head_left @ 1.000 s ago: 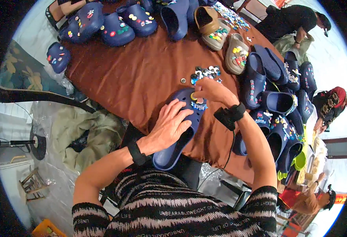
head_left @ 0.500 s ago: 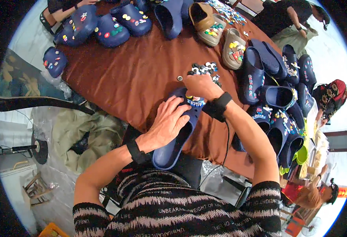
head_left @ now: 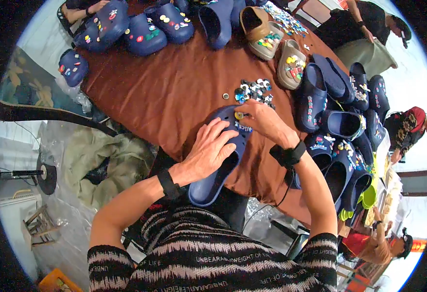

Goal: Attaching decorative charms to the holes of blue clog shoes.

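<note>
A navy clog (head_left: 207,186) lies at the table's near edge, its toe pointing away from me. My left hand (head_left: 204,148) rests across its upper from the left, fingers over the toe part and thumb by the foot opening, holding it. The fingers of my right hand (head_left: 263,120) are pinched together at the toe, on a small yellowish shoe charm (head_left: 239,116) that they partly cover. Just below it on the upper sits a white-and-blue lettered charm (head_left: 243,127). Beyond the right hand lies a pile of black, white and blue charms (head_left: 255,89).
On the brown tablecloth (head_left: 150,90) a small ring-shaped piece (head_left: 225,96) lies left of the pile. Decorated navy clogs (head_left: 147,36) line the far side. More clogs (head_left: 341,122) crowd the right, near a beige clog (head_left: 291,65). Other people (head_left: 364,29) work around the table.
My right hand has shifted toward me and to the right, uncovering more of the charm pile. My left hand stays on the clog. The view has shifted slightly.
</note>
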### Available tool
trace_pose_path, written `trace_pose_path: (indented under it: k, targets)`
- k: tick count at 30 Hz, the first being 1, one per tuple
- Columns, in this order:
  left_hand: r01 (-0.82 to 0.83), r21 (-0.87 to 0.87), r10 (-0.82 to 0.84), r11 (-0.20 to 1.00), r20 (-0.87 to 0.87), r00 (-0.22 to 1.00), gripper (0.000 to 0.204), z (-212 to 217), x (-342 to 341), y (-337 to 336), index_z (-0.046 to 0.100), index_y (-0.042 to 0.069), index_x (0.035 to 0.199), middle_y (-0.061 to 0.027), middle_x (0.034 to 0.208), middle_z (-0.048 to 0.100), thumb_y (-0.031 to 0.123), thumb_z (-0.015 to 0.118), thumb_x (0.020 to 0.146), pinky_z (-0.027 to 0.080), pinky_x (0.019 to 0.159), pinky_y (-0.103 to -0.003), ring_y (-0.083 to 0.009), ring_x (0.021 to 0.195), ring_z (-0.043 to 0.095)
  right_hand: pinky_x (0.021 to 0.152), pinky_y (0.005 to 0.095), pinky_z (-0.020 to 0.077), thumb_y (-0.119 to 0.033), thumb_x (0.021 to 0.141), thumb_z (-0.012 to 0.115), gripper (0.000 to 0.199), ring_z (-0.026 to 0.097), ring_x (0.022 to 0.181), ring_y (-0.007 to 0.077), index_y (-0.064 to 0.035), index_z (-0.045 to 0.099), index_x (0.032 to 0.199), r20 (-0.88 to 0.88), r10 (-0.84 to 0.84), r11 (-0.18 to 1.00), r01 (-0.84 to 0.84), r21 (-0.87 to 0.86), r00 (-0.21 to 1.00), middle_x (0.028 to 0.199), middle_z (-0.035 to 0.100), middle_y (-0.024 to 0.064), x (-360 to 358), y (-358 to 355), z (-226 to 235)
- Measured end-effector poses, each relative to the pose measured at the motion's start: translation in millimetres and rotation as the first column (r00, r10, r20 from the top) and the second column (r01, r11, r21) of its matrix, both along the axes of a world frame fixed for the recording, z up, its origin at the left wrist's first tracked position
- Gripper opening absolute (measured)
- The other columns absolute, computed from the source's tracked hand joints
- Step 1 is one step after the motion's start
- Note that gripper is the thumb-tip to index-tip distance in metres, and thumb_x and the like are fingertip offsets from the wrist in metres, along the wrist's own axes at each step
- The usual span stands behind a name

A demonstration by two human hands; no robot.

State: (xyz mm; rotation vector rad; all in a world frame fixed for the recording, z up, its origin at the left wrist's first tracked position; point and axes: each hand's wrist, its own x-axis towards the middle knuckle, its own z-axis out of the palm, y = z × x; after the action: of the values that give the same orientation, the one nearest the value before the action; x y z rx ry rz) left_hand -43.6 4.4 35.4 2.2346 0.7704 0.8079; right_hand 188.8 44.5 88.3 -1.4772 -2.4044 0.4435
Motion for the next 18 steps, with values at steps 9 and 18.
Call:
trace_pose_path:
  k: [9, 18]
  targets:
    - [-0.008, 0.005, 0.008, 1.000, 0.006, 1.000, 0.038, -1, 1, 0, 0.057, 0.007, 0.129, -0.0202, 0.140, 0.046, 0.033, 0.050, 0.102, 0.029, 0.114, -0.050, -0.0414, 0.138, 0.034, 0.083, 0.0312, 0.0497, -0.025, 0.099, 0.059, 0.029, 0.064, 0.089, 0.0163, 0.0008, 0.067, 0.110, -0.369, -0.307, 0.875, 0.108, -0.471, 0.877, 0.095, 0.069, 0.0046, 21, 7, -1]
    - [-0.001, -0.013, 0.001, 1.000, 0.006, 1.000, 0.041, -1, 1, 0, 0.057, 0.007, 0.130, -0.0202, 0.141, 0.046, 0.036, 0.047, 0.103, 0.028, 0.114, -0.051, -0.0414, 0.139, 0.034, 0.086, 0.0250, 0.0457, -0.033, 0.103, 0.056, 0.032, 0.058, 0.091, 0.0095, -0.0032, 0.066, 0.106, -0.514, -0.358, 0.812, -0.012, -0.584, 0.780, 0.091, 0.065, -0.0030, 37, 4, -1]
